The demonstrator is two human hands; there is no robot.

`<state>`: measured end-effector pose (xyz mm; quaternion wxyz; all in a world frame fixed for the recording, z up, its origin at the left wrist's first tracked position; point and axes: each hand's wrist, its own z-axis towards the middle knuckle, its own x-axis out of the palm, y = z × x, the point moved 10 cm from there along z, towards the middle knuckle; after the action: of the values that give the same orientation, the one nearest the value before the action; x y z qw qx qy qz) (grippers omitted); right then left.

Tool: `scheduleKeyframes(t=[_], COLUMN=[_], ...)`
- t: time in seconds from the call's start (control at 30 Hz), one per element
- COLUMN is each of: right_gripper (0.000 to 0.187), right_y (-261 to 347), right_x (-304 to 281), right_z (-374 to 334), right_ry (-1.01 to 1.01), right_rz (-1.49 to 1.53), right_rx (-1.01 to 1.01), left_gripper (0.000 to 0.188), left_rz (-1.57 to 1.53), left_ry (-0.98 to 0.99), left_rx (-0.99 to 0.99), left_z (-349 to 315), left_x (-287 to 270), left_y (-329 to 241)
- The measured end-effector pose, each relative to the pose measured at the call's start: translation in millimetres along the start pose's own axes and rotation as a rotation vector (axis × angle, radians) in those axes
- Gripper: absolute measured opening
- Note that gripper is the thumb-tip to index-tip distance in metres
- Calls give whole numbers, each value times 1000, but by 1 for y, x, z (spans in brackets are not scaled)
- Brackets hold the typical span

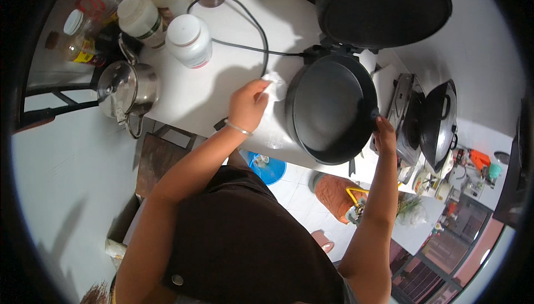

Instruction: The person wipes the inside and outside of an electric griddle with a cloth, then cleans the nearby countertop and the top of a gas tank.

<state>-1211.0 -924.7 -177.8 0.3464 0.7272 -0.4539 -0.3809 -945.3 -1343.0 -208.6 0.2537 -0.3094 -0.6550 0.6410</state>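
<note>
A round black electric pan (334, 104) stands on the white table, with its cooking surface bare. Its hinged lid (384, 6) is raised at the back. Just left of the pan, my left hand (248, 106) pinches a crumpled white tissue (276, 86) above the tabletop. My right hand (385, 135) is closed at the pan's right side, around its small side handle, which the fingers mostly hide. A black power cord (261, 49) runs from the back of the pan and loops behind my left hand.
White tubs (189, 41) and bottles crowd the back left. A lidded steel pot (129, 90) sits at the left edge. Right of the pan are a gas stove (405, 115) and a wok (439, 126). Below are a blue bin (267, 169), an orange gas cylinder (339, 195) and a wooden stool (158, 162).
</note>
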Motion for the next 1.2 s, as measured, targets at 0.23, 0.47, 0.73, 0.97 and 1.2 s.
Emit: scheduleKeyframes(t=[0.23, 0.47, 0.73, 0.97, 1.2], right_gripper=[30, 33, 40, 38, 29], right_y=[5, -3, -14, 2, 1], right_x=[1, -6, -29, -16, -10], right_z=[-4, 6, 13, 5, 0], right_ry=[-115, -60, -58, -123, -109], right_rz=[-174, -231, -251, -255, -225], right_rx=[141, 161, 80, 152, 131], left_gripper=[18, 32, 62, 86, 83], left_rz=[-39, -626, -737, -583, -339], left_ry=[-14, 461, 372, 433, 456], left_rx=[-16, -243, -288, -213, 110], left_z=[66, 75, -52, 36, -119], left_x=[41, 109, 48, 88, 68], left_y=[-10, 19, -6, -4, -26])
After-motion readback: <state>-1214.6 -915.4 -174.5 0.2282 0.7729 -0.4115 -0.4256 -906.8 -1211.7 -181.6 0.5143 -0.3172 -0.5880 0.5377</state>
